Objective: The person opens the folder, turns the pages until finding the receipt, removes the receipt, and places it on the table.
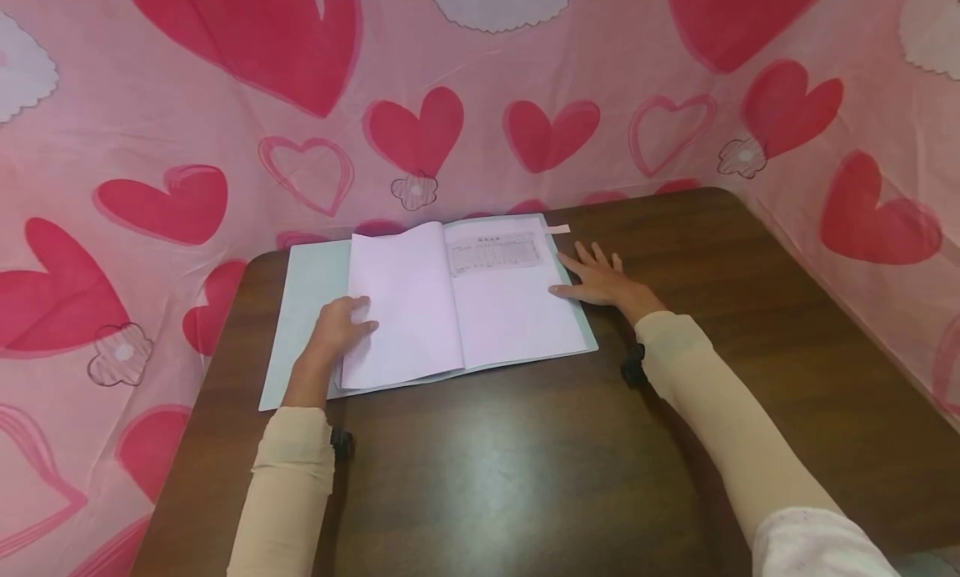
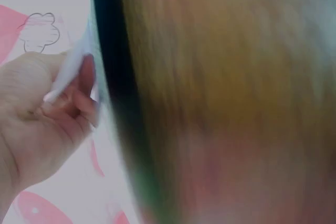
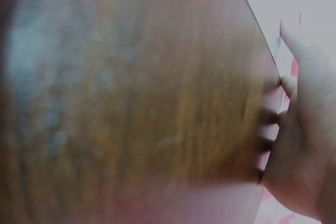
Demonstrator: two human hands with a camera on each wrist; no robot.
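A pale green folder [image 1: 307, 281] lies open on the table, with a white sheet [image 1: 401, 310] on its left side and a printed page [image 1: 517, 310] on its right. The printed page carries a small table of text near its top. My left hand [image 1: 335, 331] grips the left edge of the white sheet; in the left wrist view the sheet's edge [image 2: 71, 72] passes between thumb and curled fingers. With fingers spread, my right hand [image 1: 603, 278] rests at the folder's right edge, thumb touching the page. Its fingertips meet the tabletop in the right wrist view.
The dark brown wooden table [image 1: 480, 477] has a rounded far edge against a pink cloth [image 1: 480, 68] printed with hearts. A small pale tab [image 1: 558, 229] sticks out at the folder's upper right. Dark wrist cameras sit beneath both sleeves.
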